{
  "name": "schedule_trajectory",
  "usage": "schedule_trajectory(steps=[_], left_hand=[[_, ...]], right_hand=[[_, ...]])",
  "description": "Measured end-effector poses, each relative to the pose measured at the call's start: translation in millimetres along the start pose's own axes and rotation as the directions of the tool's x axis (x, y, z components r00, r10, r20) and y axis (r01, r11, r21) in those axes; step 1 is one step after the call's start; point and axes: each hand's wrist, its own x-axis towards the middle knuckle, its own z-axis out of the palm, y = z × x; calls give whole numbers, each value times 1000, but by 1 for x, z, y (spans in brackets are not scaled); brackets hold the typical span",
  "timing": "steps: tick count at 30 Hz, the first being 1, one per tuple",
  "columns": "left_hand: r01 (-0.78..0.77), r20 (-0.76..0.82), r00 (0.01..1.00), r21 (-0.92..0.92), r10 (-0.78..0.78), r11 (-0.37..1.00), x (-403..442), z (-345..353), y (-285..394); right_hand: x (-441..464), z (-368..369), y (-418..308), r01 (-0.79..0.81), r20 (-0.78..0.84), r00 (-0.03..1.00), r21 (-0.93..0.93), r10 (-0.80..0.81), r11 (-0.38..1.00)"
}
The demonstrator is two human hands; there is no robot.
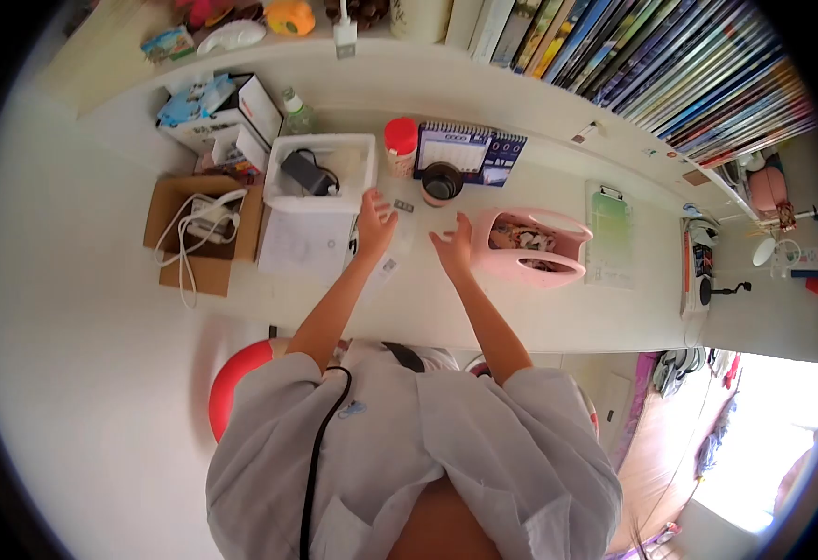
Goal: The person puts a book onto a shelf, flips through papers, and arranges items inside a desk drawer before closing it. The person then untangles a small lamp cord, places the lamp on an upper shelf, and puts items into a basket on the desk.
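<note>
Above the white desk, my left hand (373, 227) has its fingers apart and holds nothing, close to the lower right corner of a white foam box (278, 198) with a black adapter (308, 173) inside. My right hand (453, 245) is also spread and bare, just left of a pink basket (493, 266) with small items in it. Between and beyond the hands are a small grey piece (403, 205) and a dark-rimmed pink cup (441, 185). A red-lidded jar (401, 147) stands behind them, beside a desk calendar (470, 152).
At the left, a cardboard box (194, 278) holds white cables, some hanging over its side. A white laptop-like slab (303, 245) lies below the foam box. A green clipboard (610, 233) is at the right. Books (652, 70) line the shelf above.
</note>
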Motion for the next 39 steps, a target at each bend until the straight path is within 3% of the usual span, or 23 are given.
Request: schedule_trajectory(steps=[1,2,3,5,7,9,12,19,22,27,29,32,39], left_hand=[[-132,-66,988,136,142,982,18,3,12],[-251,-116,950,272,290,929,35,7,21],[-274,-102,946,263,309,925,52,8,31],[-453,14,846,546,532,705,84,9,41],[-472,45,844,536,535,700,109,13,46],[-451,207,893,408,400,794,125,16,46],[-525,142,846,390,514,757,135,25,37],[-460,56,878,374,476,805,122,24,49],[-459,48,881,333,471,824,117,19,51],[-550,59,825,315,562,774,90,13,89],[-585,55,798,310,600,749,79,10,101],[-597,40,784,324,620,734,61,6,109],[-534,42,845,39,532,845,6,-7,138]], right_hand=[[14,3,-15,8,-23,1000,0,-8,1000],[28,5,-27,62,-78,994,-161,-75,985],[41,5,-40,102,-123,981,-319,-147,942],[65,10,-44,4,-13,1000,-321,-9,947],[83,18,-33,-23,35,999,-372,38,928],[90,25,-26,-34,-26,999,-432,25,901],[89,28,-30,-77,-67,996,-486,50,871],[78,22,-37,-75,-139,990,-354,27,932],[59,19,-35,39,-209,972,-296,-105,954],[19,1,-61,-46,-240,971,-231,-11,972],[5,-5,-68,32,-295,951,-182,-86,983],[-21,-17,-89,6,-267,963,-73,-25,997],[-70,-29,-91,189,-331,918,-121,-219,975]])
